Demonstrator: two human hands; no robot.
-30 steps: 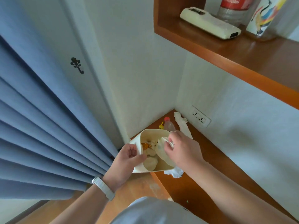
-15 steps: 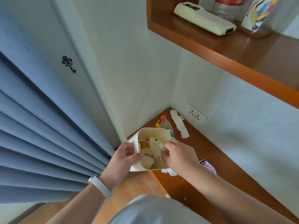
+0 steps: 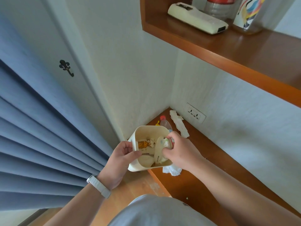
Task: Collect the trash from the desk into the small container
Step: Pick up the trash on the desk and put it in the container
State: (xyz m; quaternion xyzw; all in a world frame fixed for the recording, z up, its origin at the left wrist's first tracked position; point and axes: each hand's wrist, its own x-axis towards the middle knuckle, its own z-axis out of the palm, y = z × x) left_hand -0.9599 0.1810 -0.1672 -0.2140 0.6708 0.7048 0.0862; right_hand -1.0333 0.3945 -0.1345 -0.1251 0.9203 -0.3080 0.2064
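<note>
Big blue curtain (image 3: pixel 40 144) hangs left of the container, and the wooden desk (image 3: pixel 215 147) runs off to its right. The container (image 3: pixel 149 131) itself is a small cream tub with rounded corners, held up over the desk's near corner. Left hand (image 3: pixel 120 159) grips its left wall, thumb over the rim. Right hand (image 3: pixel 180 152) is curled over its right side, pinching a pale crumpled wrapper (image 3: pixel 160 149) that sits inside. Also in there: a shiny gold wrapper (image 3: pixel 143 144) and some white wads. Behind the container lie a long tissue strip (image 3: pixel 179 126) and a small red-capped bottle (image 3: pixel 164 123); a crumpled tissue (image 3: pixel 171 171) peeks out just below it.
</note>
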